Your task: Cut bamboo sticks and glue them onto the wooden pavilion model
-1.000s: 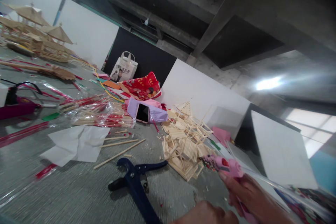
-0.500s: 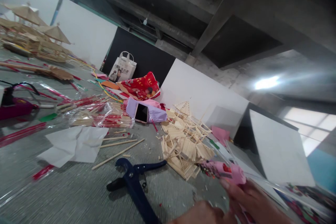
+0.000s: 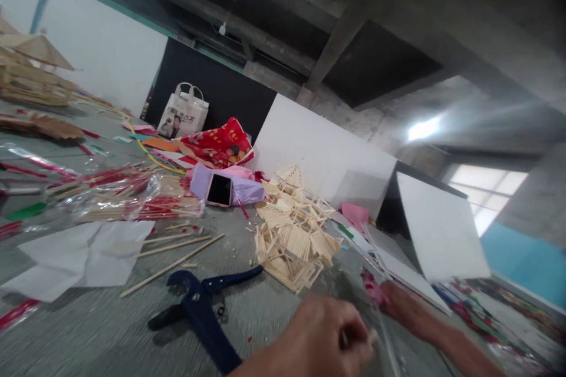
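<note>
Right of the stick-built model (image 3: pixel 294 238), the right hand (image 3: pixel 393 297) and pink glue gun (image 3: pixel 370 284) have moved clear of it, that grip unclear; the left hand (image 3: pixel 321 330) pinches a pale piece (image 3: pixel 374 338).

The stick model (image 3: pixel 294 241) was of wood, matt and ridged. Left of this model, the phone (image 3: pixel 219 190) had a smooth, glassy front, the wrapping (image 3: pixel 151 189) was clear, glossy plastic, and the white sheet (image 3: pixel 106 259) was creased, matt paper.
</note>
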Demonstrator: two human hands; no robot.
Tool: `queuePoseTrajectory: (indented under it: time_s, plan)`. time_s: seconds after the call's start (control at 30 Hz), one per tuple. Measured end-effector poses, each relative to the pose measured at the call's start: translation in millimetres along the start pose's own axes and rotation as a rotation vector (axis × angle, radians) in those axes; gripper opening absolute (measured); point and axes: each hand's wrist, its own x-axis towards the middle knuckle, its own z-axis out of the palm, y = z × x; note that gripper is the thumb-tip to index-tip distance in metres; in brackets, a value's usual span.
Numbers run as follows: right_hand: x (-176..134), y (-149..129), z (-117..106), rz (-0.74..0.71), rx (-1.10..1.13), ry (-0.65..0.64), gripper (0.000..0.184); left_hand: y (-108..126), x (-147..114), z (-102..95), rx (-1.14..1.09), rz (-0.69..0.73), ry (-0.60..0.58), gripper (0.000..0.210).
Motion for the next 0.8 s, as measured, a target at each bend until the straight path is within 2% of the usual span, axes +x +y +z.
queuePoseTrajectory:
  time_s: [0.07,0.17,0.27,0.33,0.4,0.47,0.5,0.6,0.7,0.8]
  plan:
    - [4.1,2.6,9.8,-0.002,0.030,-0.020,0.018,2.5,8.5,-3.5,-0.049,-0.118,0.040,0.009]
    - [11.9,-10.9,4.6,0.025,0.050,0.026,0.013,1.2,19.5,-10.4,-0.241,-0.255,0.078,0.018]
    - [12.9,-54.1,-18.0,0.023,0.095,0.084,0.022,-0.4,22.7,-15.8,-0.334,-0.303,0.111,0.025]
    - [8.5,-92.5,-34.8,-0.131,0.225,0.048,0.035,0.5,21.7,-17.8,-0.361,-0.300,0.127,0.027]
    - [4.2,-127.2,-48.1,-0.235,0.256,-0.009,0.054,2.7,20.0,-18.9,-0.383,-0.276,0.136,0.027]
    - [3.3,-151.5,-56.5,-0.276,0.252,-0.037,0.061,5.1,18.8,-19.3,-0.406,-0.259,0.137,0.029]
    - [4.3,-159.3,-59.0,-0.287,0.260,-0.053,0.058,6.0,18.4,-19.3,-0.418,-0.256,0.137,0.030]
    - [11.5,-169.1,-61.9,-0.314,0.320,-0.096,0.041,6.6,17.9,-18.4,-0.447,-0.261,0.147,0.037]
    - [21.0,-168.2,-60.7,-0.329,0.340,-0.085,0.035,4.2,18.4,-17.7,-0.468,-0.245,0.177,0.038]
    - [34.3,-164.4,-57.7,-0.314,0.267,0.027,0.032,0.8,21.0,-18.9,-0.448,-0.269,0.337,0.023]
